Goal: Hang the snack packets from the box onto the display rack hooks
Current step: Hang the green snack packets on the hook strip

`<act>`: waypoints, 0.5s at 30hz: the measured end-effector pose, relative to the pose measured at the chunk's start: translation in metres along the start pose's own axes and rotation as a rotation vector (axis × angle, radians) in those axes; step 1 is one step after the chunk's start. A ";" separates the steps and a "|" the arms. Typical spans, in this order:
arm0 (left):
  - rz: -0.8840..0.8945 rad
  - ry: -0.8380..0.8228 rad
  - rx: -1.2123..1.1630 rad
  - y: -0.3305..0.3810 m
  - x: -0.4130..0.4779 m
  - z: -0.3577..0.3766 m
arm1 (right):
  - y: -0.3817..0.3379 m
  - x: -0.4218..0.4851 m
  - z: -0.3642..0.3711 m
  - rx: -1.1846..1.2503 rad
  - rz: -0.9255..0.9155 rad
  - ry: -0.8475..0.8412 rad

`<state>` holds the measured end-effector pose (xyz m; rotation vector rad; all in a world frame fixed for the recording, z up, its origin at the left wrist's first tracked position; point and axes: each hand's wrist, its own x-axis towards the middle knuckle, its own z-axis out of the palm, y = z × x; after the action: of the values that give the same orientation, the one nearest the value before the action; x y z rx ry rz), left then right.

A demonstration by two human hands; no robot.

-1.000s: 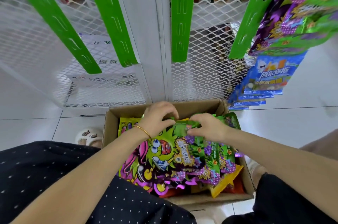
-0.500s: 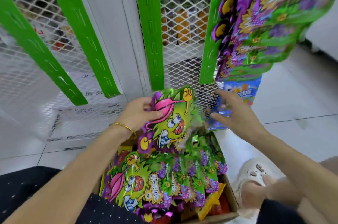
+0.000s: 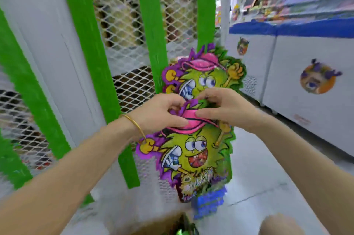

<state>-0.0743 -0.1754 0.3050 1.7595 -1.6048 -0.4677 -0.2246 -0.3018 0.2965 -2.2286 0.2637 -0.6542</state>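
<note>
Snack packet (image 3: 193, 150), the green cartoon one with the pink cap, hangs upright in front of the display rack (image 3: 124, 24), pinched at its top edge by both hands. The left hand (image 3: 162, 114) has its grip closed on the upper left corner, thumb flat on the pink cap and fingers curled over the top. The right hand (image 3: 224, 108) has its grip closed on the upper right corner in the same way, thumb on the front, fingers bent behind. The two thumbs nearly meet at the middle of the cap. I cannot tell whether the packet's top has caught a hook, as the fingers cover it.

Just above and behind the hands a matching hung packet (image 3: 206, 75) sits on the rightmost green strip (image 3: 206, 14), its lower part overlapped by the held one. Blue packets (image 3: 208, 202) show below the held packet's bottom edge. A gold bangle (image 3: 134, 121) circles the left wrist. More green strips (image 3: 151, 29) run down the white mesh to the left. At the bottom edge the cardboard box (image 3: 153, 232) shows a rim, with blurred packets inside. To the right, white chest freezers (image 3: 306, 81) with blue tops line the pale tiled floor (image 3: 258, 177).
</note>
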 end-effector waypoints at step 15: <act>0.081 0.612 0.071 0.094 0.118 -0.060 | -0.029 0.081 -0.112 -0.116 -0.075 0.272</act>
<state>-0.0810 -0.2735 0.4350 1.6635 -1.2506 0.1647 -0.2162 -0.3839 0.4106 -2.2657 0.3630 -1.0080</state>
